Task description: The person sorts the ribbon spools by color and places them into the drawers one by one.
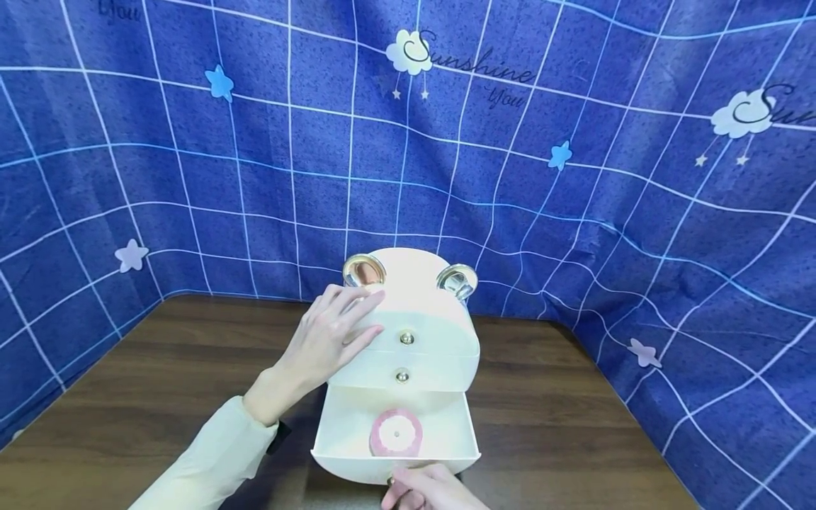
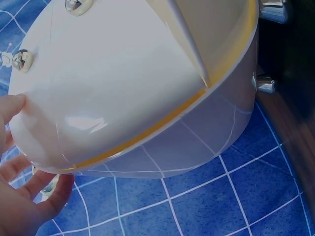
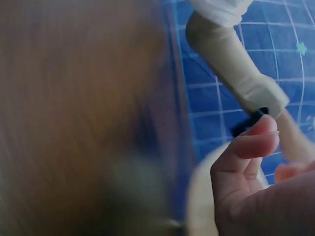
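Observation:
A white small drawer cabinet with round metallic ears stands on the table. Its bottom drawer is pulled out, and a pink round object with a white scalloped face lies inside. At that drawer's front, my right hand pinches the small gold knob. My left hand rests on the cabinet's upper left with its fingers spread. In the left wrist view those fingers touch the white shell near one ear. The right wrist view shows my right hand's curled fingers, but not the knob clearly.
Two more gold knobs, an upper knob and a middle knob, mark the drawers above. The cabinet stands on a dark wooden table. A blue gridded cloth hangs behind and around it.

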`<act>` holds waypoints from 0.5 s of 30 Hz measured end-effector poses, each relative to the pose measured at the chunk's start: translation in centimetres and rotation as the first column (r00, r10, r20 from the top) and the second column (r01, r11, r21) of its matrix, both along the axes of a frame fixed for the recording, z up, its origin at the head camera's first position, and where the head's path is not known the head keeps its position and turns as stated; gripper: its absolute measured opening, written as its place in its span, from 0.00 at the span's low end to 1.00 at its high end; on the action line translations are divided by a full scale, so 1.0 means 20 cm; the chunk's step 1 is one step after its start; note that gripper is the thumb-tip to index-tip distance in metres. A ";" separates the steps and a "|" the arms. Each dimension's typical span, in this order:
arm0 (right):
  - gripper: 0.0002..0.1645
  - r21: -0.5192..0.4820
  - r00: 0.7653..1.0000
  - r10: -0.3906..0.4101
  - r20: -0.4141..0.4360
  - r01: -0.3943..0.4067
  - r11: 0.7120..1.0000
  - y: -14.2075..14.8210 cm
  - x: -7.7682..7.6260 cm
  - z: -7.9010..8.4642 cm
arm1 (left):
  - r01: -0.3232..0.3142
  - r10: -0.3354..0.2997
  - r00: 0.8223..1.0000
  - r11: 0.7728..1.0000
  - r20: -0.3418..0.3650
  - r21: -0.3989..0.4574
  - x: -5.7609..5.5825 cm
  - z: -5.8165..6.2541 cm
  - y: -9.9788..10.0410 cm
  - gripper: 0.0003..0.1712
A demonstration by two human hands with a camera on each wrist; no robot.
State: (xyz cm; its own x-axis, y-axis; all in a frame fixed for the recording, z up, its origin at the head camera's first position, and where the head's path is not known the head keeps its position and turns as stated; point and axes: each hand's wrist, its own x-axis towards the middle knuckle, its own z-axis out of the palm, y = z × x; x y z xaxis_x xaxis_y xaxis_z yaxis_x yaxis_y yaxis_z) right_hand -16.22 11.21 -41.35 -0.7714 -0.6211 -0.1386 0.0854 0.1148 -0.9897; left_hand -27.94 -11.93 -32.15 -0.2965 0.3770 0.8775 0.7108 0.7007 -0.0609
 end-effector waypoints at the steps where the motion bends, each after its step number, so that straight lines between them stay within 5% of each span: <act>1: 0.35 0.025 0.997 -0.026 0.071 0.024 0.999 -0.01 0.00 -0.02 | 0.001 -0.001 1.000 1.000 0.000 -0.001 0.00 0.00 0.00 0.30; 6: 0.25 0.034 0.971 -0.124 0.206 0.120 0.992 -0.05 0.00 -0.10 | -0.005 0.005 1.000 1.000 0.005 -0.007 0.00 0.00 0.00 0.30; 15: 0.30 -0.081 0.968 -0.029 0.248 0.051 0.995 -0.04 -0.04 -0.13 | -0.006 0.006 1.000 1.000 0.004 -0.003 0.00 0.00 0.00 0.30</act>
